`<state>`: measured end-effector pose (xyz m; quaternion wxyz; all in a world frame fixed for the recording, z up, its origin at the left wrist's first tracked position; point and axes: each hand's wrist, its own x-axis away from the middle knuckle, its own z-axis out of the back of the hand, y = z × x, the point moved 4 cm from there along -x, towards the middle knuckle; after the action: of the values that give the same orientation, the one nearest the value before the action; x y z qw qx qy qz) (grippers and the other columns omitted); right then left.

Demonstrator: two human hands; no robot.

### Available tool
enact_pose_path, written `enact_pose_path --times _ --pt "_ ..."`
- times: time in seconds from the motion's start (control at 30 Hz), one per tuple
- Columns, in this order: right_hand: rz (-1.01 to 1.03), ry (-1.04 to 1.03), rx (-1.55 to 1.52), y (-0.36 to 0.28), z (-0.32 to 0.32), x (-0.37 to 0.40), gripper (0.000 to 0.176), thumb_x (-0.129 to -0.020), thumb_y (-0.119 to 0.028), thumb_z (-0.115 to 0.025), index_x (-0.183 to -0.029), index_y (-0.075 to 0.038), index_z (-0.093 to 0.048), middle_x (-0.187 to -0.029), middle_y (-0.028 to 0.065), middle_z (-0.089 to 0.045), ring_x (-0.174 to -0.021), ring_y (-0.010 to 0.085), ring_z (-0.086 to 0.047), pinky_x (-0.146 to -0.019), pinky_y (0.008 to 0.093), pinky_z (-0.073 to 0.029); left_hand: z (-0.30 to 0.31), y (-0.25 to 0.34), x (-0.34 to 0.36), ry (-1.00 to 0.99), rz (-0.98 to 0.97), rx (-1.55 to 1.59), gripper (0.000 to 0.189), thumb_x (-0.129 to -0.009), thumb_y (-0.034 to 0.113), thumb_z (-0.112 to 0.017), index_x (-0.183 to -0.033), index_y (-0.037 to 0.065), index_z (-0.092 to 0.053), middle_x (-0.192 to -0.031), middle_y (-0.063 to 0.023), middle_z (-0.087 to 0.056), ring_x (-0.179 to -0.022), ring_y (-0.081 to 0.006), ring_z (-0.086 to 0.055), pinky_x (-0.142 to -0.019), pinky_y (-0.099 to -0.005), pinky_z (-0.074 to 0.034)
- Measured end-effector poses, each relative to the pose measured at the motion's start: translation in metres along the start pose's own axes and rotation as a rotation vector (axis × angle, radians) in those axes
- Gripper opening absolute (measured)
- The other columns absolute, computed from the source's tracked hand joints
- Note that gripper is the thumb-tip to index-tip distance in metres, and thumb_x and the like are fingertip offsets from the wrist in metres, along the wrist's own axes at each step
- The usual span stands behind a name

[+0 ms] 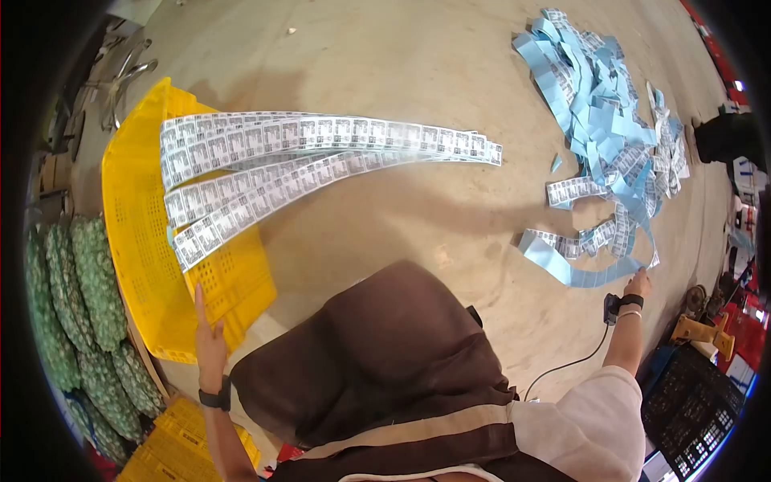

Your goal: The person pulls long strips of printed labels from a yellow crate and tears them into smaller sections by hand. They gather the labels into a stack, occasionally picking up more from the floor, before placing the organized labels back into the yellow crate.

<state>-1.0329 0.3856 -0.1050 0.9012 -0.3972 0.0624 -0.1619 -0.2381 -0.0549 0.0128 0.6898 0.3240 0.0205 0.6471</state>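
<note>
My left hand [210, 345] is at the near side of a yellow plastic crate [132, 281], its index finger stretched out along the wall and nothing in its grip. Just above that fingertip, long strips of printed labels [313, 131] hang over the crate's edge and trail across the floor to the right. On the far right, my right hand [638, 285] pinches the end of a blue-backed label strip [590, 278]. This strip curls leftward over the floor, close to a large tangled heap of blue and white label strips [598, 112].
Green mesh sacks [84, 297] are stacked at the left, with another yellow crate [181, 442] at the lower left. A black crate [692, 406] stands at the lower right. A dark cable [574, 365] runs from the device on my right wrist. Metal legs [124, 76] stand behind the crate.
</note>
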Motion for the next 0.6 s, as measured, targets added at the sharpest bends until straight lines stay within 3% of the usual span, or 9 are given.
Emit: enact_pose_path --times 0.13,0.23,0.3,0.33,0.4,0.43,0.5,0.53,0.6 --pt "0.131 -0.282 -0.096 -0.008 -0.057 -0.021 0.030 -0.073 -0.024 -0.057 -0.082 0.005 -0.059 -0.069 0.0052 -0.056 -0.056 0.0137 -0.049 -0.049 0.0274 -0.039 0.025 -0.092 0.047 0.030 0.226 -0.284 0.071 -0.074 -0.011 -0.041 -0.134 0.022 -0.021 -0.123 -0.0208 -0.037 -0.109 -0.0360 -0.042 -0.082 -0.0373 -0.040" --pt "0.133 -0.419 0.075 -0.052 -0.090 0.001 0.024 -0.074 -0.025 -0.057 -0.080 -0.001 -0.057 -0.067 0.0030 -0.054 -0.057 0.0121 -0.048 -0.049 0.0253 -0.039 0.026 -0.118 0.074 0.055 0.348 -0.455 0.065 -0.076 -0.003 -0.045 -0.133 0.020 -0.025 -0.120 -0.0195 -0.040 -0.109 -0.0353 -0.041 -0.087 -0.0390 -0.037" --pt "0.216 -0.491 0.071 -0.061 -0.109 0.016 0.021 -0.075 -0.026 -0.056 -0.080 -0.005 -0.056 -0.065 -0.0001 -0.051 -0.055 0.0102 -0.046 -0.047 0.0246 -0.037 0.014 -0.086 0.063 0.369 0.117 -0.708 0.058 -0.076 0.005 -0.049 -0.130 0.015 -0.030 -0.119 -0.0180 -0.041 -0.112 -0.0344 -0.037 -0.093 -0.0400 -0.032" --pt "0.206 -0.539 0.050 -0.063 -0.115 0.029 0.019 -0.075 -0.025 -0.056 -0.077 -0.006 -0.054 -0.064 -0.0010 -0.050 -0.053 0.0091 -0.045 -0.046 0.0235 -0.037 0.010 -0.041 0.046 0.330 0.025 -0.573 0.057 -0.074 0.007 -0.056 -0.127 0.011 -0.035 -0.122 -0.0176 -0.038 -0.117 -0.0310 -0.029 -0.098 -0.0366 -0.027" --pt "0.186 -0.678 0.014 -0.064 -0.123 0.060 0.016 -0.074 -0.023 -0.056 -0.073 -0.008 -0.052 -0.061 -0.0029 -0.047 -0.051 0.0070 -0.043 -0.044 0.0214 -0.035 -0.030 -0.027 0.014 0.241 -0.207 -0.254 0.036 -0.075 0.016 -0.059 -0.109 0.005 -0.049 -0.113 -0.0133 -0.045 -0.108 -0.0292 -0.040 -0.092 -0.0358 -0.033" --pt "0.181 -0.775 0.005 -0.068 -0.124 0.079 0.014 -0.074 -0.022 -0.056 -0.071 -0.009 -0.051 -0.060 -0.0038 -0.046 -0.051 0.0060 -0.042 -0.043 0.0203 -0.034 -0.049 -0.033 -0.004 -0.082 0.094 0.107 0.030 -0.078 0.020 -0.059 -0.102 0.002 -0.051 -0.107 -0.0143 -0.047 -0.103 -0.0260 -0.044 -0.089 -0.0347 -0.034" --pt "0.167 -0.739 0.020 -0.071 -0.121 0.116 0.011 -0.073 -0.020 -0.055 -0.072 -0.010 -0.052 -0.059 -0.0046 -0.045 -0.050 0.0051 -0.041 -0.043 0.0194 -0.033 -0.083 -0.066 -0.019 -0.299 0.678 0.303 0.042 -0.077 0.024 -0.062 -0.108 -0.001 -0.047 -0.112 -0.0137 -0.046 -0.107 -0.0215 -0.042 -0.090 -0.0314 -0.033" --pt "0.144 -0.757 0.041 -0.073 -0.116 0.135 0.010 -0.073 -0.020 -0.055 -0.074 -0.011 -0.052 -0.061 -0.0045 -0.045 -0.053 0.0050 -0.042 -0.045 0.0198 -0.034 -0.093 -0.078 -0.024 -0.270 0.682 0.310 0.042 -0.077 0.024 -0.062 -0.108 -0.001 -0.047 -0.112 -0.0137 -0.046 -0.107 -0.0215 -0.042 -0.090 -0.0314 -0.033" --pt "0.141 -0.798 0.069 -0.073 -0.108 0.152 0.009 -0.073 -0.020 -0.055 -0.075 -0.012 -0.053 -0.063 -0.0047 -0.046 -0.055 0.0047 -0.042 -0.048 0.0197 -0.036 -0.083 -0.084 -0.033 0.442 0.185 0.636 0.057 -0.075 0.027 -0.064 -0.118 -0.002 -0.040 -0.120 -0.0124 -0.042 -0.111 -0.0184 -0.039 -0.092 -0.0285 -0.032"
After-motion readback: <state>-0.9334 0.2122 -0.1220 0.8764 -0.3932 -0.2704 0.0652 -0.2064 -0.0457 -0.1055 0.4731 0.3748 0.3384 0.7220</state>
